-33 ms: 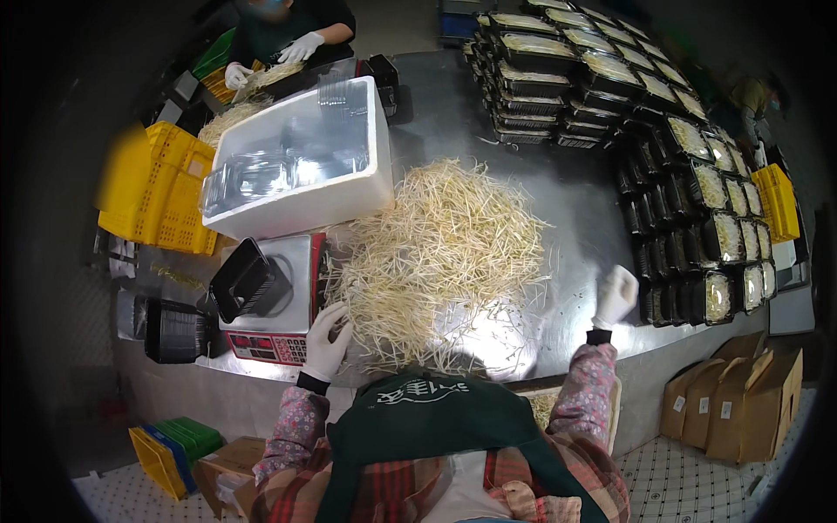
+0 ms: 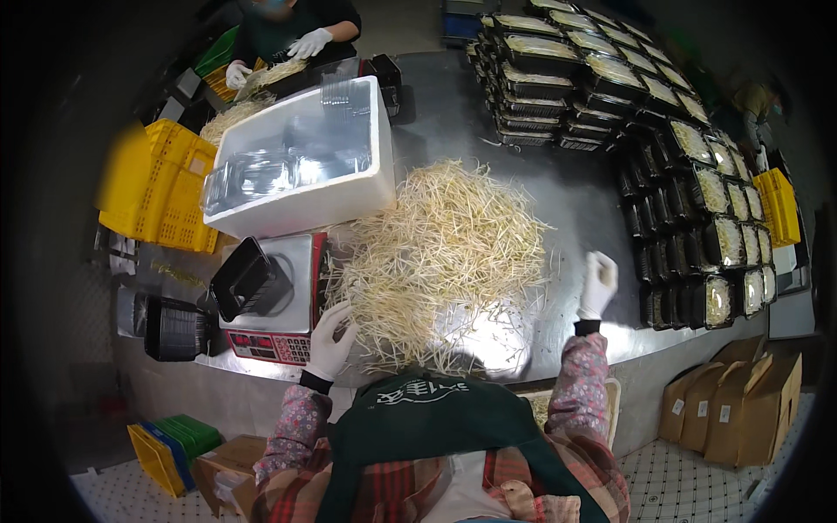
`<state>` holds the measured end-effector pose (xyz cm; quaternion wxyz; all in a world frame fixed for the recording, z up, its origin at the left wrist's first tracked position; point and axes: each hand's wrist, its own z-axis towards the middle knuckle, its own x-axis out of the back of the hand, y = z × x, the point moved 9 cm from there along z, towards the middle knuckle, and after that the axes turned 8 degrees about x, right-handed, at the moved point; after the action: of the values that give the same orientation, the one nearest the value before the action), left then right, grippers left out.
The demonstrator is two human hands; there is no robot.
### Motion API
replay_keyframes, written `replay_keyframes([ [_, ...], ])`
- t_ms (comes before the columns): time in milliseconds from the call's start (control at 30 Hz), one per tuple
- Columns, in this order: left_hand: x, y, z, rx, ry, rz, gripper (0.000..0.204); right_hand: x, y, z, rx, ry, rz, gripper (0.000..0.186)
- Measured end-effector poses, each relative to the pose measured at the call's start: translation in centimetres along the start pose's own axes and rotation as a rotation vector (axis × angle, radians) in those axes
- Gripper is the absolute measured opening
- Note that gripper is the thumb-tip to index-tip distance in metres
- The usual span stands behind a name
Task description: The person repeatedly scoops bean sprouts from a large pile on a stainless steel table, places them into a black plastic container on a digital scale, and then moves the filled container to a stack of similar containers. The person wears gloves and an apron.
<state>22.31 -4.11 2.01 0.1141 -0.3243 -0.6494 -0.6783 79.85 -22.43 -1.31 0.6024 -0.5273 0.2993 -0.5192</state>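
Note:
A loose heap of pale bean sprouts (image 2: 453, 235) covers the middle of the steel table (image 2: 575, 187). My left hand (image 2: 333, 336), white-gloved, is at the heap's lower left edge beside the scale (image 2: 270, 347), its fingers bent and apart, nothing visible in them. My right hand (image 2: 600, 283), also gloved, hovers over bare steel right of the heap, fingers curled; whatever they may hold is hidden. An empty black tray (image 2: 234, 281) sits tilted on the scale.
Stacked packed trays (image 2: 724, 235) line the right. A foam box (image 2: 366, 174), yellow crates (image 2: 166, 192) and nested black trays (image 2: 174, 331) are left. A co-worker's gloved hands (image 2: 309, 44) work at the far side. Paper bags (image 2: 732, 410) stand lower right.
My right hand has moved left and away from me, off the stacked trays' edge and nearer the sprouts. My left hand has shifted very slightly right.

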Motion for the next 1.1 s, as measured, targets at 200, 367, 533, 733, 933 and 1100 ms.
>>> replay_keyframes([
  [200, -1.4, 3.2, 2.0, -0.084, -0.049, 0.025, 0.039, -30.1, -4.3, -2.2, 0.386, -0.82, -0.637, 0.102],
  [367, -0.6, 2.5, 1.9, -0.009, -0.004, -0.011, 0.037, -40.1, -5.0, -5.1, 0.274, -1.203, -0.908, 0.101],
  [533, 1.0, -2.8, 0.8, 0.165, 0.097, -0.104, 0.033, -40.1, -4.2, -7.1, 0.608, -1.06, -0.547, 0.063],
  [733, -0.4, -0.4, 3.9, 0.09, 0.122, -0.139, 0.032, -34.6, -11.6, -19.1, 0.87, -1.062, -0.468, 0.062],
  [933, -1.8, 3.3, 7.1, -0.103, -0.026, -0.086, 0.043, -30.6, -11.3, -21.6, 0.614, -1.423, -0.09, 0.07],
  [1100, -4.5, 1.4, 11.1, -0.221, -0.095, 0.1, 0.053, -30.0, -7.3, -6.0, 0.58, -0.904, -0.572, 0.075],
])
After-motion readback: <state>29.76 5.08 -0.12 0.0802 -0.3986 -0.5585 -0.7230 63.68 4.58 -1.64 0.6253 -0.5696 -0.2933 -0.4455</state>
